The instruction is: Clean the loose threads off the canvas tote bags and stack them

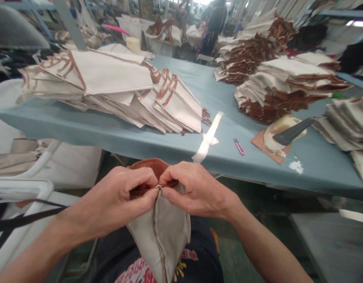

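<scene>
Between my two hands, over my lap, hangs a cream fabric pouch (172, 220) with a brown lining and a seam running down its middle. My left hand (137, 188) pinches the rim on the left side of that seam. Just across from it, my right hand (190, 188) grips the same rim with thumb and forefinger. The fingertips of both hands nearly meet at the top of the seam. Brown lining shows behind the fingers at the pouch's opening. The part of the rim under the fingers is hidden.
A blue-covered table (134, 147) stands ahead, bearing a fanned stack of cream pieces (116, 74) and brown-edged piles (266, 86). Near its front edge lie pink thread snips (239, 146), white strips (209, 137) and a container with a dark handle (287, 133). A white chair (28, 184) is at left.
</scene>
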`<act>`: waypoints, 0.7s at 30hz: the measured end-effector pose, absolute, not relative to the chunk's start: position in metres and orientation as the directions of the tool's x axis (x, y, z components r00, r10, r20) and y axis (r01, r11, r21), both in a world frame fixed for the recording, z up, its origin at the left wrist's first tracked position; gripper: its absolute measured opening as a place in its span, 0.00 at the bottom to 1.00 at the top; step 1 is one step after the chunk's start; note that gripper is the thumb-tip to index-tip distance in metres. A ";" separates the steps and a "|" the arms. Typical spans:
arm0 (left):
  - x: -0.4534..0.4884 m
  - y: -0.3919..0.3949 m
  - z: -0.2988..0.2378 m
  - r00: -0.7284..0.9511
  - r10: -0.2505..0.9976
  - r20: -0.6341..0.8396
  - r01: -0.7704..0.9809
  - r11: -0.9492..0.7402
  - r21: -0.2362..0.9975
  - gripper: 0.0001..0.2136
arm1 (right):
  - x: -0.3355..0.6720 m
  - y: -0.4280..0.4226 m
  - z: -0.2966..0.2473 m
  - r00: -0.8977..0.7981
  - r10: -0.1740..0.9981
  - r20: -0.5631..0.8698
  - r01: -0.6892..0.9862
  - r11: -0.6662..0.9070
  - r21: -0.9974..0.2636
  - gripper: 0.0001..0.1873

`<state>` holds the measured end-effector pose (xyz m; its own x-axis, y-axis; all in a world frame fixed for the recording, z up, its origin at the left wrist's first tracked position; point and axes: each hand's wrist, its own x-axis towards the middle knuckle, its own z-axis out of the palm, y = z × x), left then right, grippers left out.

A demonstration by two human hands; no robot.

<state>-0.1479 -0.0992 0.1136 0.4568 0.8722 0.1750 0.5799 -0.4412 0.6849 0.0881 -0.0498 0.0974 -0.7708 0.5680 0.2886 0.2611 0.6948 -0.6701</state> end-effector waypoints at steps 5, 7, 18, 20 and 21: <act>-0.148 -0.099 0.115 0.434 0.894 0.111 0.475 -0.332 0.815 0.14 | 0.088 -0.051 0.093 -0.766 0.512 0.389 0.196 0.762 -0.617 0.07; -0.149 -0.100 0.113 0.400 0.912 0.088 0.462 -0.284 0.840 0.13 | 0.087 -0.051 0.091 -0.766 0.484 0.424 0.190 0.800 -0.570 0.10; -0.150 -0.111 0.103 0.336 0.900 0.279 0.630 -0.434 0.643 0.12 | 0.074 -0.056 0.089 -0.715 0.489 0.500 0.213 0.833 -0.510 0.12; -0.150 -0.109 0.112 0.381 0.878 0.289 0.652 -0.477 0.589 0.12 | 0.071 -0.057 0.092 -0.713 0.518 0.473 0.211 0.802 -0.559 0.10; -0.151 -0.108 0.117 0.400 0.868 0.294 0.656 -0.495 0.570 0.12 | 0.070 -0.057 0.095 -0.714 0.537 0.449 0.214 0.778 -0.591 0.08</act>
